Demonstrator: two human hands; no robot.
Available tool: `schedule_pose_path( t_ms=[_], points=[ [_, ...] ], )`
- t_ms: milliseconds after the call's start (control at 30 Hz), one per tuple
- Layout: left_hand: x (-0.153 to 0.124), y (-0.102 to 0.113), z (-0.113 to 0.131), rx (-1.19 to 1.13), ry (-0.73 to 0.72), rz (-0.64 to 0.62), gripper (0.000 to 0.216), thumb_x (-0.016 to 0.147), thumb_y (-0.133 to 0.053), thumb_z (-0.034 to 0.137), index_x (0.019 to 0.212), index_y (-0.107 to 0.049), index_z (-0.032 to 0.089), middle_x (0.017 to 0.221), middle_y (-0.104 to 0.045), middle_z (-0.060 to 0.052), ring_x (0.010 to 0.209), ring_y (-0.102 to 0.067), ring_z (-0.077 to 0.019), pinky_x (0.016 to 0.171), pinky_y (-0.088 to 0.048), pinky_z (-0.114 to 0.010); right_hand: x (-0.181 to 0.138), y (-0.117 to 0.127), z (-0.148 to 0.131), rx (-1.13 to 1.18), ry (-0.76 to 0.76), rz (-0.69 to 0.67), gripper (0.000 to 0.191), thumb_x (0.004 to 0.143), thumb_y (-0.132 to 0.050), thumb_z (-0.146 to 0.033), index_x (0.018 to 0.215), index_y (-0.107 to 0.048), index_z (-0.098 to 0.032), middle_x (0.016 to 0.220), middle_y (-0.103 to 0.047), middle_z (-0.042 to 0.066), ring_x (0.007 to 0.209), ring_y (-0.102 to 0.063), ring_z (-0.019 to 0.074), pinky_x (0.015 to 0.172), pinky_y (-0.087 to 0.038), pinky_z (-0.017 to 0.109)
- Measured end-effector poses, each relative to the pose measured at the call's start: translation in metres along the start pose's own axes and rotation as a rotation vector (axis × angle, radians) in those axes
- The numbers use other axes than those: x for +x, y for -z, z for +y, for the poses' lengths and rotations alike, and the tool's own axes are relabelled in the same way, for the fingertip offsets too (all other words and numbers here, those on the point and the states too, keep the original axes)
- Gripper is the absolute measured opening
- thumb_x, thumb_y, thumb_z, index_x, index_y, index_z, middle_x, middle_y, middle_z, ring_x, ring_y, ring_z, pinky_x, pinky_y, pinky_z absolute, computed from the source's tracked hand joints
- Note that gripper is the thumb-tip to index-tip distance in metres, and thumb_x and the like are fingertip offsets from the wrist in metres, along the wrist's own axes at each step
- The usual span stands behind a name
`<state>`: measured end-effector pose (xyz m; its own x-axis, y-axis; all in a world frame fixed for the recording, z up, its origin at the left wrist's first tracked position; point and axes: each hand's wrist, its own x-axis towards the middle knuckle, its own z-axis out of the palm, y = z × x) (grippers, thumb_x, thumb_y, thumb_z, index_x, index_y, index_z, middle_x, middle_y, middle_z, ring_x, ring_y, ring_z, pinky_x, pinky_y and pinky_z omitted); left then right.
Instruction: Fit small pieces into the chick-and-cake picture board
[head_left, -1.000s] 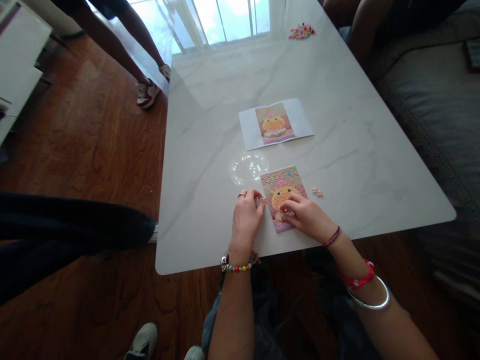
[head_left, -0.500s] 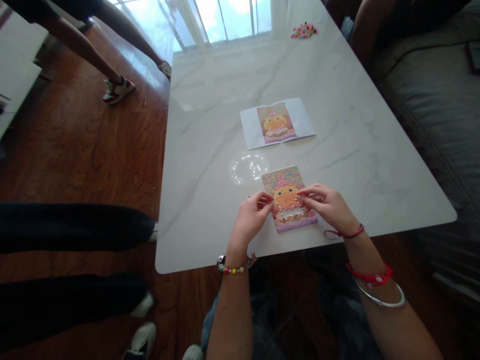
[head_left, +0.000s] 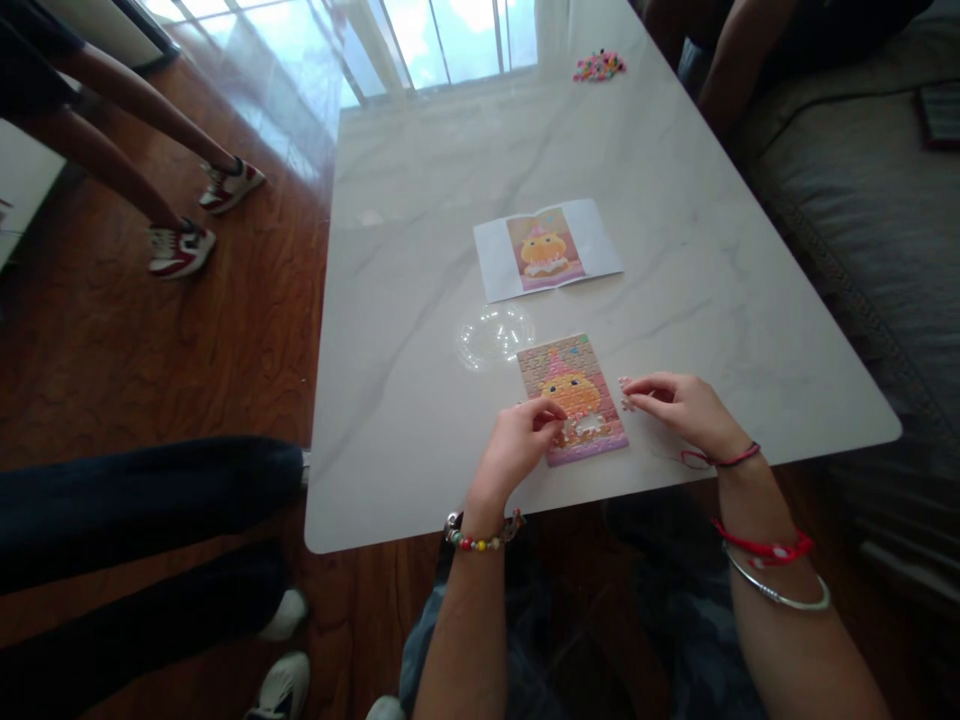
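A jigsaw puzzle point(head_left: 574, 395) with a yellow cartoon animal in a pink hat lies near the table's front edge. White patches show low in its picture; whether they are gaps, I cannot tell. Over its lower left part is my left hand point(head_left: 517, 445), fingers pinched at the puzzle; what they hold, if anything, is hidden. My right hand point(head_left: 679, 405) is just right of the puzzle, with thumb and fingers closed on a small pale pink puzzle piece point(head_left: 625, 394). Behind the puzzle lies a creased sheet of paper point(head_left: 604, 240) printed with the same picture.
The white marbled table point(head_left: 405, 400) has a pile of small colourful bits point(head_left: 599, 66) at its far end. A shiny round patch point(head_left: 495, 337) shows left of the puzzle. People stand to the left, and another person is beside the sofa point(head_left: 847, 190) at the right.
My right hand has moved right, off the puzzle, with a small puzzle piece in its fingers. My left hand has shifted slightly right and down over the puzzle. A person at far left has stepped.
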<state>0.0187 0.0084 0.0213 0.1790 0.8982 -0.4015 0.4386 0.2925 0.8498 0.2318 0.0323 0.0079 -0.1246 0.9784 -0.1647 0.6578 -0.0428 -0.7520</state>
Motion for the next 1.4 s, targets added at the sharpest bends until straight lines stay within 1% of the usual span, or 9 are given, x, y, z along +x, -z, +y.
schedule_pose_path(
  t_ms=[133,267,400,567,733,967,1167,1333,1400],
  points=[
    [0.0,-0.003,0.002,-0.044,0.004,-0.02,0.01,0.072,-0.048,0.012,0.074,-0.058,0.016,0.065,-0.062,0.0,0.059,-0.058,-0.0091,0.056,-0.046,-0.021,-0.002,0.0,-0.013,-0.104,0.084,0.063,0.02,0.068,-0.061,-0.025,0.085,-0.066,-0.018,0.078,-0.059,0.004,0.055,-0.053,0.0104,0.057,-0.046,0.026],
    [0.001,-0.009,0.003,-0.055,-0.083,-0.008,0.007,0.073,-0.05,0.017,0.075,-0.057,0.017,0.069,-0.062,-0.001,0.061,-0.057,-0.0087,0.056,-0.045,-0.021,-0.005,-0.01,-0.033,0.119,0.201,-0.2,0.024,0.072,-0.058,-0.028,0.094,-0.063,-0.018,0.078,-0.063,0.003,0.059,-0.054,0.01,0.056,-0.045,0.024],
    [0.003,-0.012,0.001,-0.046,-0.111,0.019,0.007,0.074,-0.052,0.022,0.077,-0.056,0.017,0.072,-0.062,-0.001,0.061,-0.057,-0.0092,0.056,-0.046,-0.021,-0.005,-0.015,-0.033,0.195,0.111,-0.273,0.015,0.071,-0.058,-0.028,0.079,-0.064,-0.016,0.071,-0.064,0.002,0.062,-0.056,0.0116,0.059,-0.046,0.025],
    [0.005,-0.005,0.0,0.033,-0.115,0.205,0.011,0.075,-0.05,0.021,0.083,-0.056,0.018,0.08,-0.062,-0.003,0.062,-0.057,-0.0094,0.057,-0.047,-0.023,-0.002,-0.003,-0.018,0.384,-0.126,-0.296,0.019,0.069,-0.06,-0.029,0.079,-0.063,-0.012,0.064,-0.063,0.003,0.055,-0.057,0.0116,0.053,-0.047,0.024],
    [0.009,0.0,-0.001,0.083,-0.121,0.293,0.012,0.077,-0.05,0.024,0.084,-0.057,0.019,0.083,-0.062,-0.002,0.065,-0.058,-0.0101,0.06,-0.048,-0.024,-0.002,0.001,-0.018,0.503,-0.199,-0.315,0.019,0.067,-0.061,-0.027,0.077,-0.062,-0.011,0.061,-0.063,0.003,0.056,-0.059,0.0122,0.054,-0.049,0.024],
    [0.015,-0.004,-0.008,0.063,-0.134,0.285,0.013,0.077,-0.049,0.025,0.087,-0.057,0.019,0.086,-0.06,-0.003,0.068,-0.059,-0.011,0.061,-0.049,-0.025,0.0,-0.002,-0.015,0.447,-0.156,-0.327,0.017,0.068,-0.057,-0.023,0.08,-0.064,-0.012,0.066,-0.062,0.002,0.058,-0.057,0.0112,0.056,-0.048,0.026],
    [0.014,-0.003,-0.006,0.065,-0.107,0.275,0.013,0.078,-0.048,0.026,0.086,-0.057,0.019,0.089,-0.06,-0.004,0.07,-0.06,-0.0117,0.062,-0.049,-0.025,0.001,-0.003,-0.012,0.373,-0.005,-0.299,0.016,0.071,-0.053,-0.02,0.085,-0.061,-0.016,0.084,-0.063,0.004,0.078,-0.058,0.014,0.07,-0.048,0.028],
    [0.013,-0.002,-0.005,0.071,-0.099,0.274,0.014,0.078,-0.048,0.026,0.086,-0.057,0.018,0.089,-0.06,-0.005,0.07,-0.06,-0.0118,0.062,-0.049,-0.025,-0.002,-0.003,-0.017,0.477,-0.018,-0.348,0.02,0.073,-0.052,-0.023,0.091,-0.053,-0.016,0.076,-0.059,0.002,0.063,-0.058,0.0116,0.053,-0.049,0.024],
    [0.013,-0.002,-0.004,0.072,-0.094,0.276,0.013,0.078,-0.048,0.026,0.085,-0.057,0.018,0.089,-0.06,-0.005,0.07,-0.06,-0.0118,0.062,-0.049,-0.025,-0.003,-0.004,-0.018,0.472,-0.008,-0.345,0.023,0.073,-0.053,-0.023,0.095,-0.051,-0.017,0.075,-0.06,0.002,0.063,-0.059,0.0116,0.054,-0.049,0.024]
  ],
)
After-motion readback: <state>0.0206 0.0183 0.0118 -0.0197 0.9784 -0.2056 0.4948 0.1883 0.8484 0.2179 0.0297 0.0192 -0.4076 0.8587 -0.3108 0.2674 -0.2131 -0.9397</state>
